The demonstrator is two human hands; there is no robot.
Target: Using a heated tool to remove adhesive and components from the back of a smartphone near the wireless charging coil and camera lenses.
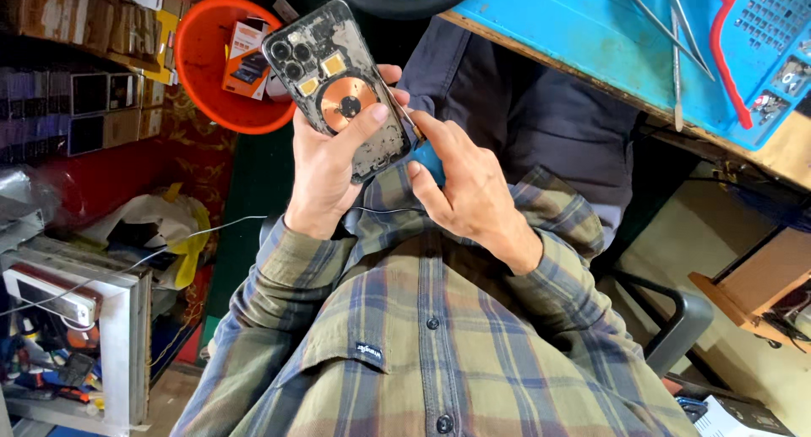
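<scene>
Fingers of our left hand (325, 171) clamped the opened phone (338, 86) steady while our right hand (465, 188) pinched a blue-handled tool (428, 160) at its edge.

Tool's tip (409, 121) behind phone (342, 86)

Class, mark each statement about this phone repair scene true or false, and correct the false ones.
1. The left hand holds an opened smartphone with a round copper coil showing. True.
2. The right hand grips a red-handled hammer. False: it grips a thin tool with a blue handle, its tip at the phone's edge.
3. A round orange plastic bowl lies behind the phone, with a small box inside. True.
4. Metal tweezers lie on the blue work mat. True.
5. The person wears a plain white shirt. False: it is a green-and-blue plaid button shirt.
</scene>
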